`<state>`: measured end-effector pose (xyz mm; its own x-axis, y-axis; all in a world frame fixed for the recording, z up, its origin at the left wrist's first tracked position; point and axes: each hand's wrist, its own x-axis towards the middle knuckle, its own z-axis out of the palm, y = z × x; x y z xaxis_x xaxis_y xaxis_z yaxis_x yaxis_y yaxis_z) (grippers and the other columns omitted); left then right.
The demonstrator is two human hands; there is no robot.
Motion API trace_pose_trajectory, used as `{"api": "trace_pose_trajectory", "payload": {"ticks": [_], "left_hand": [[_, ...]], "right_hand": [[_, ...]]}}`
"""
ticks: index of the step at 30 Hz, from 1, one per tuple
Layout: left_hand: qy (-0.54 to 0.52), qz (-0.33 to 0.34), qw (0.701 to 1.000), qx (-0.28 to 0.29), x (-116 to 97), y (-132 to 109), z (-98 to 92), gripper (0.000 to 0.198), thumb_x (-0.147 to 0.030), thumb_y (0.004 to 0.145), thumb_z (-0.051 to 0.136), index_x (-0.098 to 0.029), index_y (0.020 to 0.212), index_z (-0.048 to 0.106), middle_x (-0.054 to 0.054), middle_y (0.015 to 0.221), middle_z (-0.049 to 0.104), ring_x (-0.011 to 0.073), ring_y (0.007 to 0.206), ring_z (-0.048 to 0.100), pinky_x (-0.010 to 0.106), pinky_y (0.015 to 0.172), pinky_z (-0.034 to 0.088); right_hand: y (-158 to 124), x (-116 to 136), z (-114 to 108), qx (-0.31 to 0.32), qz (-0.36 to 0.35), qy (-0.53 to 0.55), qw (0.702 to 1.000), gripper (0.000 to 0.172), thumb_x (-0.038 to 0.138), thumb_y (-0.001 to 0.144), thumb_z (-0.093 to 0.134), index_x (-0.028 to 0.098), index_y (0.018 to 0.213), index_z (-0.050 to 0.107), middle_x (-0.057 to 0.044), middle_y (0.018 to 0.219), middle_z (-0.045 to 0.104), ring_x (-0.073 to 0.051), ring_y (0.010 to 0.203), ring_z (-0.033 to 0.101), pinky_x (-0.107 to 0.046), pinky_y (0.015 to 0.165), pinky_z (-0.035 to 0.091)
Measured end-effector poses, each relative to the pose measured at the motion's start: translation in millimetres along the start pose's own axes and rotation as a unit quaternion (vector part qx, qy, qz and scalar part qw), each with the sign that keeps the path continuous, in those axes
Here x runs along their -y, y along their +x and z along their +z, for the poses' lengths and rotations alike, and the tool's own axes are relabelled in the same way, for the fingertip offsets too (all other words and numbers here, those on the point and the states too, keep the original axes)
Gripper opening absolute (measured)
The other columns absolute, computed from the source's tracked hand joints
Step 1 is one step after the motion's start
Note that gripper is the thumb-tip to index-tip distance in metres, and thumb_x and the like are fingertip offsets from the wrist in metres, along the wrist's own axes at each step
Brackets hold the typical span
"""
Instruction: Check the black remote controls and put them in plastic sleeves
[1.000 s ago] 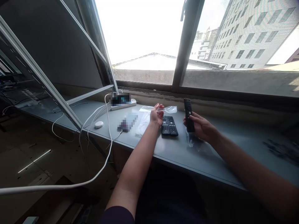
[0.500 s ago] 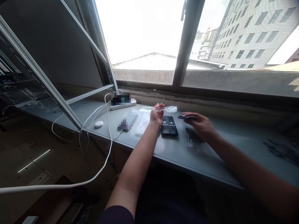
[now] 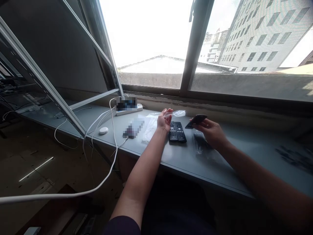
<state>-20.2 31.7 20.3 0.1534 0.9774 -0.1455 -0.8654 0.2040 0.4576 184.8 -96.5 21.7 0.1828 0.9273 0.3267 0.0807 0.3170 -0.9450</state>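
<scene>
— Black remote (image 3: 198,118) is raised in the right hand (image 3: 211,130), clamped by the fingers from its right side, over the counter (image 3: 176,155), toward the back edge. Tilted; buttons not visible.

— Other hand?

— Left hand (image 3: 164,120) is well apart from the right, fingers curled, at the clear bag (image 3: 149,130). Film crosses the fingers; can't tell if they grip it.

— Anything between?

— Left remote (image 3: 173,132) and right remote (image 3: 180,132), side by side, buttons up, flat, nearer the front edge than the raised one.

— Failure modes?

— Best guess: one-sided grip lets the raised remote twist out and hit the counter or the pair. Loose plastic (image 3: 199,147) below the right hand could snag the fingers. If the film is caught on the left hand, pulling back could drag the bag toward the front edge.

— Delta vs half a second ago?

— Earlier frame has the raised remote near flat, edge-on. Now it's rolled, broad dark face showing, left end dipped. Left hand, bag and pair: no visible change.
</scene>
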Motion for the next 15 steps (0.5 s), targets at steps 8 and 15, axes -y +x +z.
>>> {"api": "trace_pose_trajectory", "payload": {"ticks": [8,15], "left_hand": [[0.004,0.005,1.000,0.003,1.4,0.7,-1.5,0.013,-0.012,0.102,0.071,-0.015,0.115,0.072,0.011,0.115,0.082,0.0160,0.095,0.084,0.016,0.064,0.065],[0.000,0.005,1.000,0.000,2.3,2.5,-2.7,0.014,-0.011,0.101,0.072,-0.015,0.114,0.072,0.010,0.113,0.082,0.0157,0.095,0.084,0.016,0.063,0.064]], "right_hand": [[6.7,-3.5,-5.4,0.019,0.118,0.172,0.978,0.026,0.045,0.095,0.089,0.027,0.109,0.076,-0.006,0.102,0.082,-0.022,0.071,0.077,-0.031,0.050,0.064],[9.1,3.0,-8.6,0.051,0.185,0.269,0.944,0.028,0.047,0.113,0.057,0.025,0.100,0.071,-0.009,0.090,0.076,-0.015,0.054,0.054,-0.023,0.036,0.048]]}}
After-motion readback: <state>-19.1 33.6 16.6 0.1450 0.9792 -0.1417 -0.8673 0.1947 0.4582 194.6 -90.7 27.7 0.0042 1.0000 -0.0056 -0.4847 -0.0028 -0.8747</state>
